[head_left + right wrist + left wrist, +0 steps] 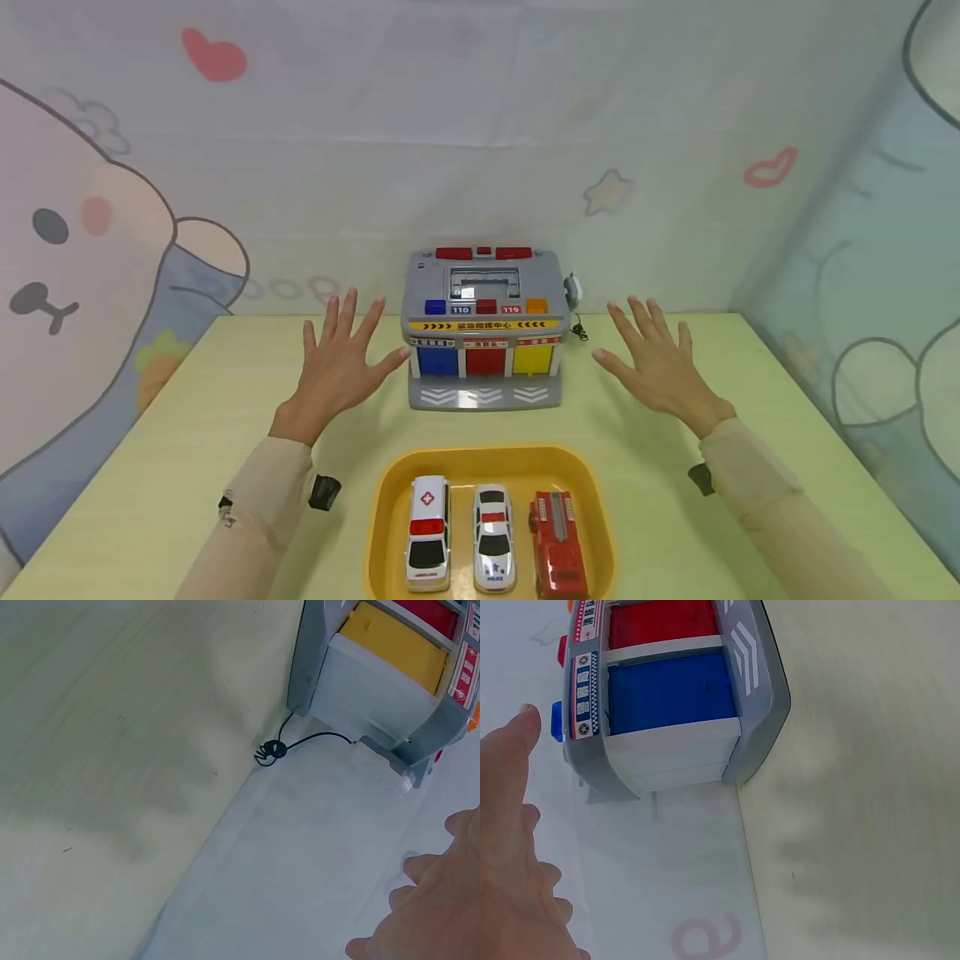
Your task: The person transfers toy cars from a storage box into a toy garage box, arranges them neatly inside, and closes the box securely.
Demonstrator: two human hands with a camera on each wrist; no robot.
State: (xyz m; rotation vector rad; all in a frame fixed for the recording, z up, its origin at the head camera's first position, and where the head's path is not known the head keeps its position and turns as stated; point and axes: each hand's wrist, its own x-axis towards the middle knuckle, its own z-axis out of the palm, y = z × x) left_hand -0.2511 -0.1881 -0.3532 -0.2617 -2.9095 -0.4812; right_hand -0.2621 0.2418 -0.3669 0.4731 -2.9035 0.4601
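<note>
Left hand (341, 367): fingers spread and straight, holding nothing. Right hand (663, 367): same posture, also holding nothing. Between them, toward the back of the worktop (225, 450), stands a grey toy emergency command centre (483, 326), upright, long axis running left to right. Key relation: it lies inward of both thumbs; the left thumb is just beside its left end, the right thumb farther off, so left hand judged nearer. Front doors, left to right: blue (437, 362), red (485, 362), yellow (532, 360). Black cord (274, 749) bunched by its right end. Nearer the person, between the forearms: yellow tray (487, 455) with toy ambulance (428, 533), police car (493, 537) and red fire engine (558, 554) side by side, long axes roughly front to back.
</note>
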